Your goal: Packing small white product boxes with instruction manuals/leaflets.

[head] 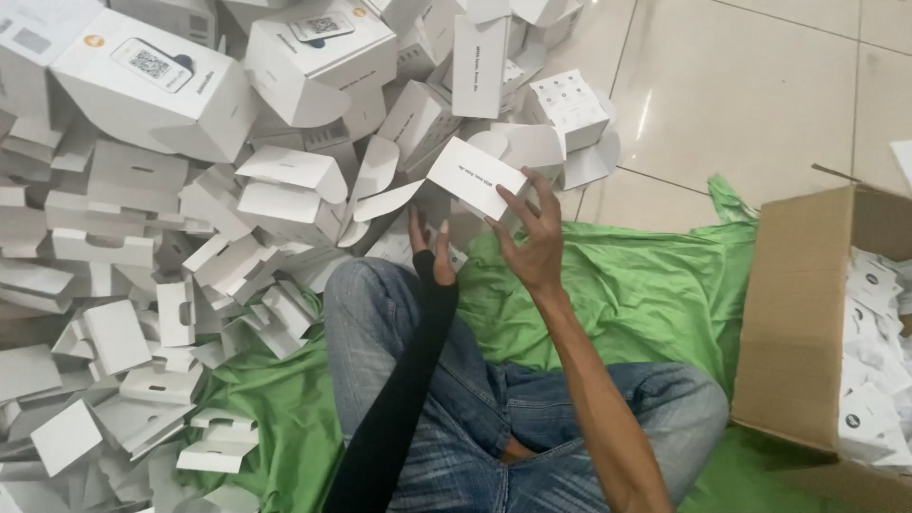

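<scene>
Hands meet at the frame's centre over a small white carton (475, 177): the right hand (532, 242) pinches its lower edge, the sleeved left hand (432, 256) props beneath with fingers spread, and squarer creases would come from steadying it against the jeans-clad knee (366, 304), I'd say.

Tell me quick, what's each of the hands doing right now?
Left hand: under the small white box; grip cannot be told.
Right hand: closed on that white box.
</scene>
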